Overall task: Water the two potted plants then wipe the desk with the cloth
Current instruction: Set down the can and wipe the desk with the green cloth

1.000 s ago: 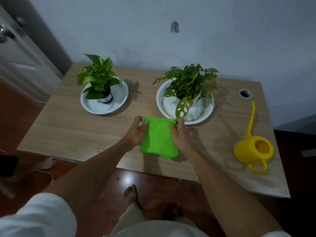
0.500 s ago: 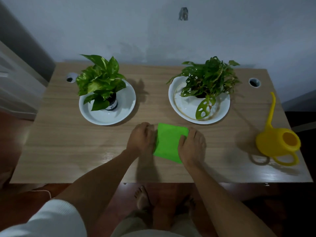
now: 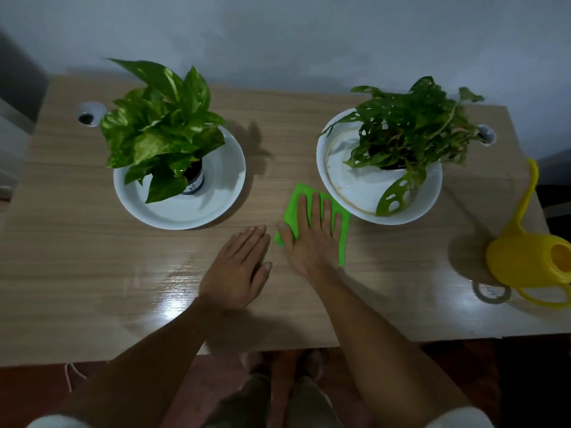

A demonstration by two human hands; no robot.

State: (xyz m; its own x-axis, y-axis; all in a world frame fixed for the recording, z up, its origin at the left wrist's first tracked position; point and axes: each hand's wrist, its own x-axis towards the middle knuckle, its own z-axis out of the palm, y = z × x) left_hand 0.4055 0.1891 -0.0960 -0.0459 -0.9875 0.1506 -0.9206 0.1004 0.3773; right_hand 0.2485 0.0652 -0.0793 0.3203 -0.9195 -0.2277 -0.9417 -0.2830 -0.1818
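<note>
Head view: right hand (image 3: 312,233) pressed flat, fingers spread, on the green cloth (image 3: 341,239), hemmed between two white saucers (image 3: 222,208) (image 3: 429,196); left hand (image 3: 236,270) flat on desk (image 3: 92,273); yellow watering can (image 3: 525,261) far right.

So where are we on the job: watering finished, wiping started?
Watering looks done: the yellow watering can is set down at the desk's right end, though I can't see the soil. In hand: the right hand presses the green cloth flat between the two plant saucers; the left hand rests flat beside it. Nearly the whole desk is left.
</note>
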